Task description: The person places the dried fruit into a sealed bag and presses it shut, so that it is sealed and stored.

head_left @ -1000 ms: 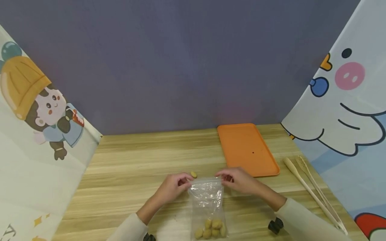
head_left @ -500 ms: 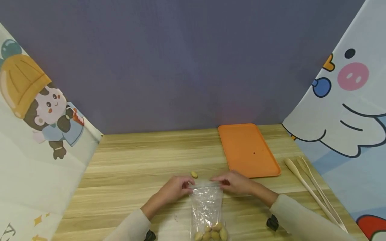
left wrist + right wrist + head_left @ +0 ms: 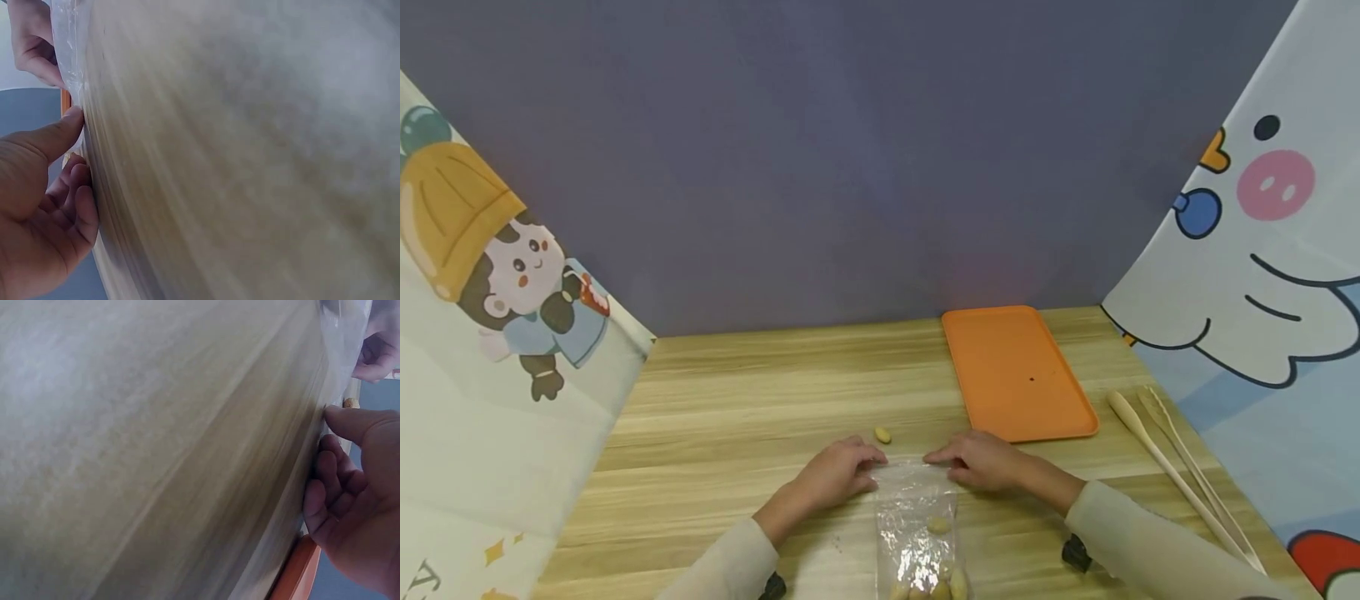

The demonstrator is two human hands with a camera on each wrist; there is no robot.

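A clear zip bag [image 3: 917, 521] lies on the wooden table in front of the person, its top edge pointing away. Several yellowish, nut-like pieces [image 3: 938, 525] are inside, most at the bottom, partly cut off by the head view's lower edge. The left hand [image 3: 835, 473] pinches the bag's top left corner, thumb against curled fingers in the left wrist view. At the top right corner, the right hand [image 3: 985, 461] pinches the bag with thumb and fingers. One similar loose piece [image 3: 882, 435] lies on the table just beyond the left fingertips.
An orange tray [image 3: 1018, 375] with a small dark speck lies at the back right, close to the right hand. Wooden tongs [image 3: 1187, 475] rest along the table's right side. A grey-purple panel [image 3: 880, 167] closes off the back, with printed cartoon panels on both sides.
Both hands have shifted slightly toward the person with the bag's top edge, which now lies lower. One piece inside has slid up toward the middle of the bag.
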